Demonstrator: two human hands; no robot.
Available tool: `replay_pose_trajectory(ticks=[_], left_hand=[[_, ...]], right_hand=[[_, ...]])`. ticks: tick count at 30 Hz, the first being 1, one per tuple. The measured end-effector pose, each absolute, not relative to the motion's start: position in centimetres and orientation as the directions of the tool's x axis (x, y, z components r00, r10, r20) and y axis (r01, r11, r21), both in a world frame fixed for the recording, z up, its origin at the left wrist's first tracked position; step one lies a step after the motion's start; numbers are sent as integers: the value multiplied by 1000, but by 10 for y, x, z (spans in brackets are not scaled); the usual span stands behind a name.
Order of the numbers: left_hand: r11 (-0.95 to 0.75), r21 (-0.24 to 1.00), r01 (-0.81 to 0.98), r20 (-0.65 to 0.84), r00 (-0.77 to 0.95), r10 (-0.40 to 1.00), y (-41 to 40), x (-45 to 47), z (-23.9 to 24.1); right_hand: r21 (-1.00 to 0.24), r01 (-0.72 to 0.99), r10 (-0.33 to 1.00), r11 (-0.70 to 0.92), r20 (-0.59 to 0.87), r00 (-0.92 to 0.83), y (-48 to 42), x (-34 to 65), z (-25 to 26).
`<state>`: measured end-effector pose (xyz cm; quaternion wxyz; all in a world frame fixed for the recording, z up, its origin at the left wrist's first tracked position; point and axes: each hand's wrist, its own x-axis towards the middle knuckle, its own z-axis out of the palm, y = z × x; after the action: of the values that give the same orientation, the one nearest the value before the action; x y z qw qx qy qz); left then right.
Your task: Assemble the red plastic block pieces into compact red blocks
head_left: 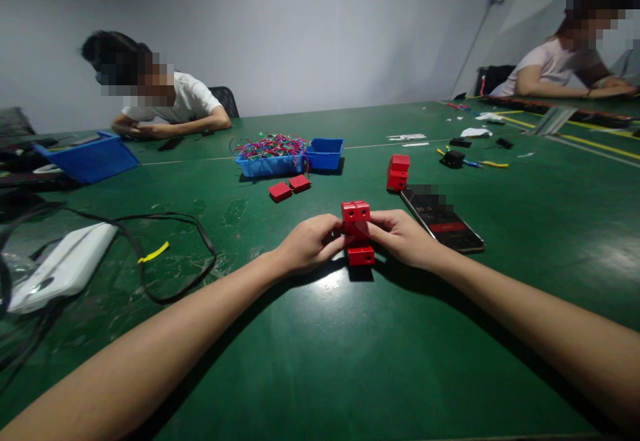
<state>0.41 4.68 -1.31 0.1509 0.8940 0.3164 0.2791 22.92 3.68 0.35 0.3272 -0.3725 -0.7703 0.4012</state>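
Note:
Between my two hands stands a red plastic housing (361, 256) with dark round holes in its front faces. My left hand (316, 241) grips it from the left side, fingers closed against it. From the right, my right hand (400, 231) pinches the same piece, with the thumb across its front. Its middle is partly covered by my fingers. A similar red housing (399, 173) stands farther back to the right, beside the top end of a phone (447, 224). Two flat red blocks (281, 192) lie back to the left.
A blue bin (273, 166) piled with thin coloured wires adjoins another blue bin (326, 154). A white device (65, 264) and black cable (173, 298) lie at left, near a yellow strip (155, 252). Two people sit across the green table (320, 374). Black-and-yellow wire pieces (453, 158) lie at right.

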Motion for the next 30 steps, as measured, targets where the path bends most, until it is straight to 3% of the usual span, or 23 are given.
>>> replay_pose_trajectory(ticks=[8, 24, 27, 30], left_hand=[[-692, 622, 366, 368, 644, 671, 52, 3, -12], [-777, 414, 475, 428, 652, 626, 46, 3, -12], [-768, 426, 478, 420, 647, 636, 45, 4, -11], [-736, 516, 438, 400, 637, 659, 45, 4, -9]], right_hand=[[-830, 358, 839, 428, 219, -497, 36, 229, 5], [-764, 401, 824, 506, 292, -485, 30, 225, 10], [-757, 393, 813, 521, 300, -499, 30, 226, 10], [-760, 386, 804, 524, 290, -519, 30, 228, 9]])
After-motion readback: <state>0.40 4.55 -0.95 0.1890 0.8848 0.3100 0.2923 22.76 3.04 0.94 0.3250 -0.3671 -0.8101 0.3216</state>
